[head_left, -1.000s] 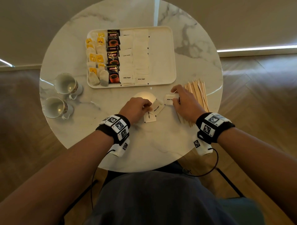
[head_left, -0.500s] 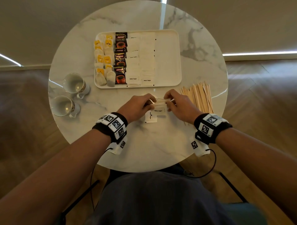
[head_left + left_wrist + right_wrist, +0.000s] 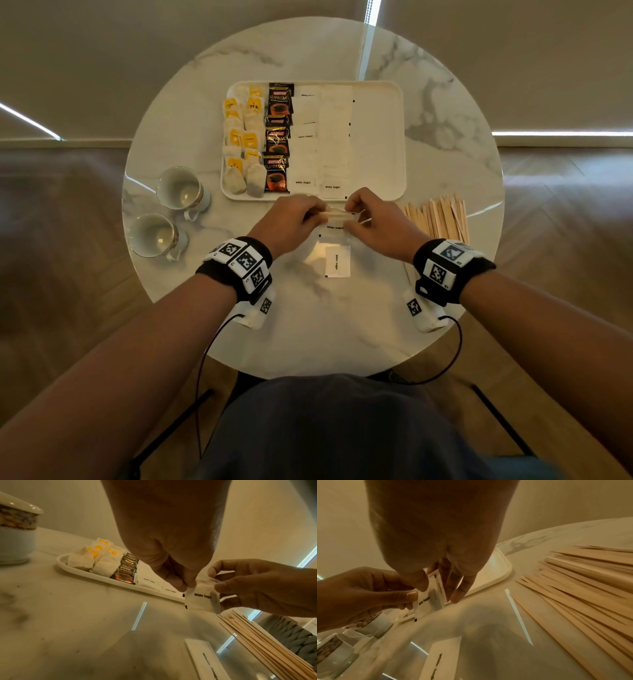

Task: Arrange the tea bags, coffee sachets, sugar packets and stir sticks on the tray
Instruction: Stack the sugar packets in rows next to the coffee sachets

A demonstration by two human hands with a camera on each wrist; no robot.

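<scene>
Together, left hand [image 3: 291,222] and right hand [image 3: 376,226] pinch sugar packets [image 3: 202,600].

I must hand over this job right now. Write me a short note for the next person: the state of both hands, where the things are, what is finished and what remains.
Hands: left hand and right hand pinch the held sugar packets between them, just before the tray's near edge.
Tray: tea bags on the left, then coffee sachets, then two columns of sugar packets; the right part is bare.
Table: one loose sugar packet near the person, stir sticks piled at the right.
Done: tea, coffee, most sugar.
Left: place the held packets and the loose one, then the stir sticks.
</scene>
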